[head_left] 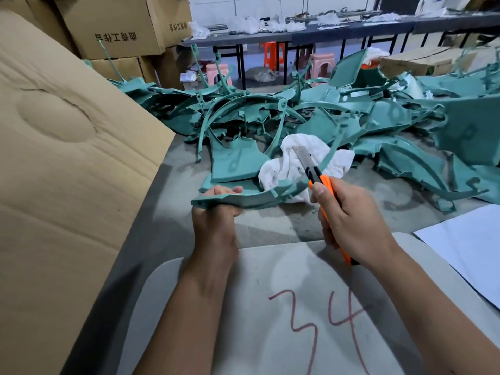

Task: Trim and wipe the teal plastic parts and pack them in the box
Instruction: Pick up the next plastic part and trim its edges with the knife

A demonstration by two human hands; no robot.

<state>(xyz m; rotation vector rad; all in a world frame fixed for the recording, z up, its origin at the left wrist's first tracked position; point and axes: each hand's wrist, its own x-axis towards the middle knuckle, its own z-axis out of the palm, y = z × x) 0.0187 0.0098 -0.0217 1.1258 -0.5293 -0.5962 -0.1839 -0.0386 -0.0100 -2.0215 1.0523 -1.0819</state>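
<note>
My left hand grips the near end of a long curved teal plastic part, held roughly level above the floor. My right hand holds an orange utility knife with its blade out, pointing up and away, close to the part's right section. A white cloth lies bunched just behind the held part, on top of the pile. A large heap of teal plastic parts covers the floor ahead. The flap of a big cardboard box rises at my left.
A grey surface marked "34" in red lies under my forearms. White paper is at right. Stacked cardboard boxes stand at back left; long dark tables and pink and orange stools are further back.
</note>
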